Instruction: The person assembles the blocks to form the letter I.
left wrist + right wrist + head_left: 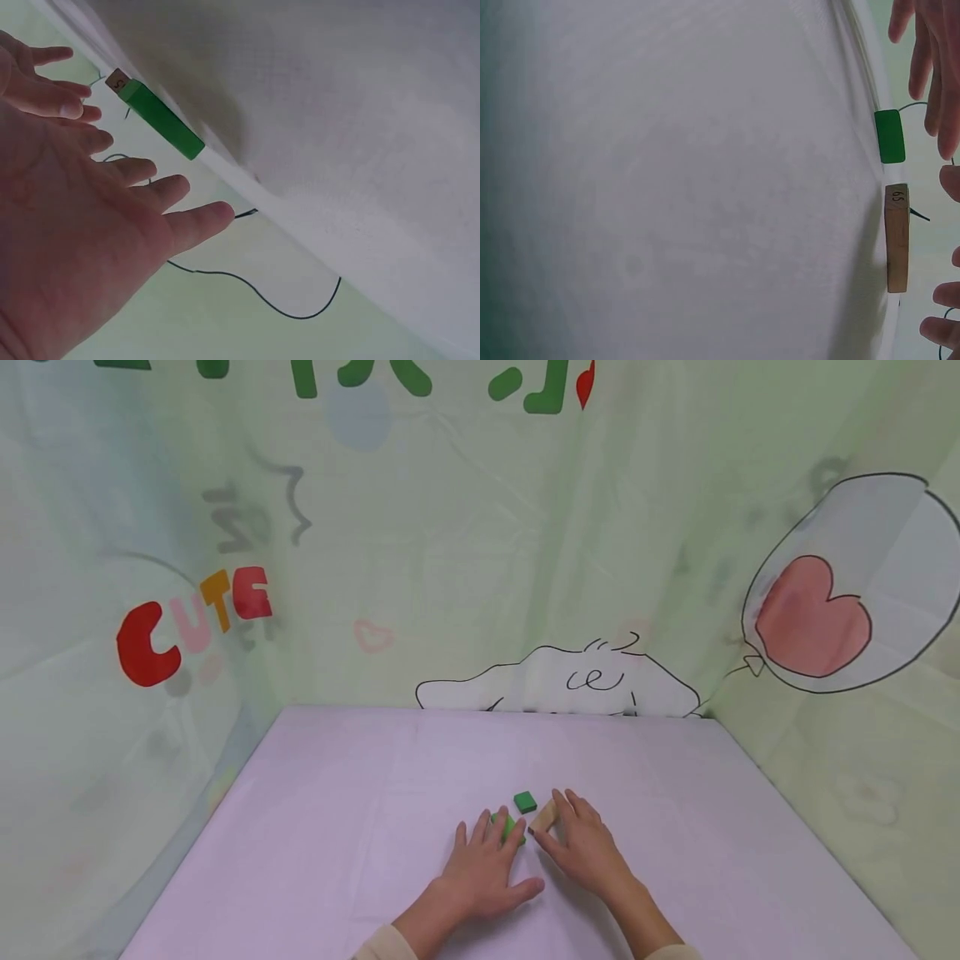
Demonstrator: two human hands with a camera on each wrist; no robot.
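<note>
My left hand (487,875) is spread over a light green block (509,826), its fingers partly covering the block in the head view. The left wrist view shows those fingers straight and apart, beside a long green block (163,120). On the right, a pale wooden block (543,817) lies between the thumb and fingertips of my right hand (588,846). In the right wrist view, gaps show between that wooden block (897,244), which bears small dark marks on its end, and the fingers. A small dark green block (525,802) sits just beyond both hands.
A pale lilac cloth covers the table (360,827). Behind it and along both sides hang light green curtains (465,527) with printed letters, a balloon and a cartoon outline. The two hands are close together near the blocks.
</note>
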